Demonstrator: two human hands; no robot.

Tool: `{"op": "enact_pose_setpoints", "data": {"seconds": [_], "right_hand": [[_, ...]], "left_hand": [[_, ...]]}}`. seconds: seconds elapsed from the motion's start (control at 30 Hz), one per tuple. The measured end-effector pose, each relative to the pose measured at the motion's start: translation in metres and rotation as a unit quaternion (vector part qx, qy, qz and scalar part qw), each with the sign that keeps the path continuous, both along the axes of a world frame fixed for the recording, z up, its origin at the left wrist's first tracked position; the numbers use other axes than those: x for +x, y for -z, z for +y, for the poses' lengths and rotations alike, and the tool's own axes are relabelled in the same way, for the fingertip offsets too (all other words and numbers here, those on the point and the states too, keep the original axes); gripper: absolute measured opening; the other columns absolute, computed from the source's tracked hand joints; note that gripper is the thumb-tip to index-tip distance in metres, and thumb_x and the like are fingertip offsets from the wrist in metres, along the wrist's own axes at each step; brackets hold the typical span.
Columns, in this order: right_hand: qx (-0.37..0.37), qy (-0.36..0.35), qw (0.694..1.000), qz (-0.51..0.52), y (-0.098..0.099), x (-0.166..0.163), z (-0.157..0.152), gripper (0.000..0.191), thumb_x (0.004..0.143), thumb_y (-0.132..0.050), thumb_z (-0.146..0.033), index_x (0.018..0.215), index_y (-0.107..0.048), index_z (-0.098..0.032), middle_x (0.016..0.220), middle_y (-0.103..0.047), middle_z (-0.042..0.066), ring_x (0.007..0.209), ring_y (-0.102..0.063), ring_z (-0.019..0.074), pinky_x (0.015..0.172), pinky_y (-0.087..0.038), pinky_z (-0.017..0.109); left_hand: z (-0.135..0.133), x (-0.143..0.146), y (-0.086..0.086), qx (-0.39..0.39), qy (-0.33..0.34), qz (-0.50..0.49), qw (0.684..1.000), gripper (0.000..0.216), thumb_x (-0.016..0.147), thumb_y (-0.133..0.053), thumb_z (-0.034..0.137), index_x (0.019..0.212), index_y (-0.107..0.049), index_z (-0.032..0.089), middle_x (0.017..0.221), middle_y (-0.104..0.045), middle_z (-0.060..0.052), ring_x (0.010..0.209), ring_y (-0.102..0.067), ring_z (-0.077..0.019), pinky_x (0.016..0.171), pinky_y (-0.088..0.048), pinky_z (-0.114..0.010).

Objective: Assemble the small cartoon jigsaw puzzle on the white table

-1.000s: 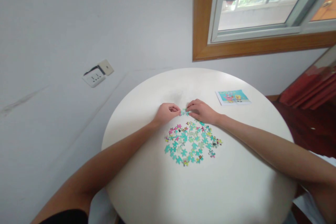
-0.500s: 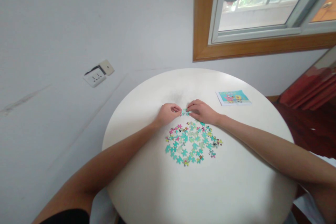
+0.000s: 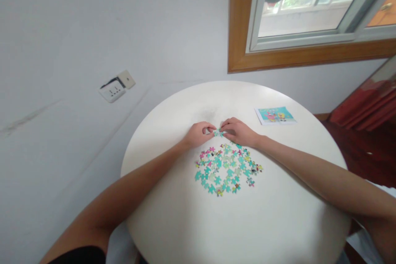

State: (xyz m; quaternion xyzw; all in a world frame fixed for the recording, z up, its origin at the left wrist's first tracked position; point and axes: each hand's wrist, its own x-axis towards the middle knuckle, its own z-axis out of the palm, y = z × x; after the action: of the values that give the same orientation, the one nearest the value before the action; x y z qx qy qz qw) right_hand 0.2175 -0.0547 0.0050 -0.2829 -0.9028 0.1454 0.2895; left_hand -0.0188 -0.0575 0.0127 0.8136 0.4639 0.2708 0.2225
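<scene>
Near the far side of the round white table (image 3: 192, 218), a small cluster of teal and patterned puzzle pieces (image 3: 218, 133) lies between my hands. My left hand (image 3: 199, 134) grips its left edge with curled fingers and thumb. On the other side, my right hand (image 3: 238, 131) has its fingertips on the cluster's right edge, thumb below and fingers above. Parts of these pieces are hidden by the fingers. Closer to me spread many loose puzzle pieces (image 3: 217, 180), mostly teal, with some pink, yellow and pale green ones.
A picture card (image 3: 276, 115) with cartoon figures lies at the table's right rear. Behind the table stands a white wall with a socket (image 3: 111, 90) and a wood-framed window (image 3: 236, 55). A red curtain (image 3: 365, 105) hangs at the right.
The fingers of my left hand have shifted slightly to the right, over the cluster's edge. My right hand stays almost in place, and the loose pieces look the same.
</scene>
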Motion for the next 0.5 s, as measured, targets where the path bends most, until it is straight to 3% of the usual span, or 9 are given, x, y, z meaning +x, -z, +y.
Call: {"op": "enact_pose_setpoints", "data": {"seconds": [0.13,0.5], "right_hand": [[0.004,-0.001,1.0,-0.001,0.0005,0.0002,0.0003,0.02,0.087,-0.064,-0.019,0.105,-0.073,-0.019,0.108,-0.068,0.011,0.104,-0.059,0.0246,0.095,-0.046,0.044],[0.006,0.003,1.0,0.003,0.0022,-0.0002,0.0011,0.02,0.087,-0.065,-0.019,0.105,-0.073,-0.02,0.109,-0.068,0.01,0.105,-0.059,0.0244,0.095,-0.046,0.044]], "left_hand": [[0.0013,-0.0065,-0.0038,0.02,0.097,-0.015,0.995,0.016,0.079,-0.066,0.018,0.092,-0.076,0.017,0.096,-0.072,-0.005,0.081,-0.061,-0.0137,0.071,-0.048,-0.024],[0.0035,-0.0087,-0.0032,0.045,0.097,-0.015,0.994,0.007,0.079,-0.069,0.018,0.079,-0.076,0.016,0.084,-0.07,-0.004,0.07,-0.059,-0.0111,0.068,-0.047,-0.023]]}}
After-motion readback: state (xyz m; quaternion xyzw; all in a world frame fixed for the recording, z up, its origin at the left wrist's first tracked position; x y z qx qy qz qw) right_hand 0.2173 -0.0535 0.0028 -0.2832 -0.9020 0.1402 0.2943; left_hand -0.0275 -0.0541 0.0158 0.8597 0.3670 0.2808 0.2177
